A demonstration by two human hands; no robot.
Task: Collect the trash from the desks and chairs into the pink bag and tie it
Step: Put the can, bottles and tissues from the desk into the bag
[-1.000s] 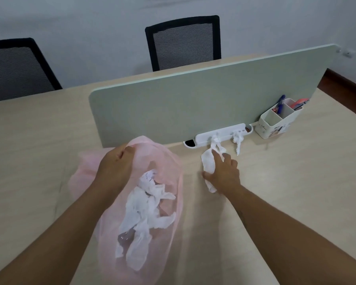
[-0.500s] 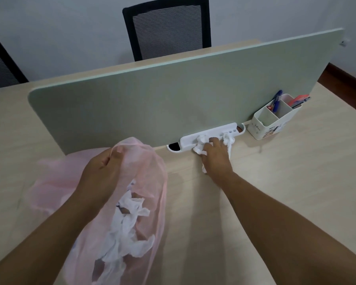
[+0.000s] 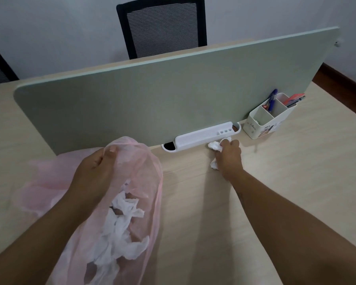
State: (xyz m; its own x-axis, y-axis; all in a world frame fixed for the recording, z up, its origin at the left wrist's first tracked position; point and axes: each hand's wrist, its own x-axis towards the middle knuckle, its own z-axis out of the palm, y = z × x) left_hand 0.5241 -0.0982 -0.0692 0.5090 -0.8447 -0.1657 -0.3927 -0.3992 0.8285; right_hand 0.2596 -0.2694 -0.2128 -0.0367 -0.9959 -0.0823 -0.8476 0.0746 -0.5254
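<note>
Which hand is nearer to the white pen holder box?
Right. The right hand holds crumpled tissue just left of the pen holder box; the left hand grips the pink bag farther left.

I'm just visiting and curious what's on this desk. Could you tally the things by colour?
Pink: 1, the pink bag
White: 3, the crumpled tissue in the right hand, the socket box, the pen holder
Green: 1, the divider panel
Black: 2, the chairs
Total: 7, leaving out the tissues already bagged, too tangled to count.
</note>
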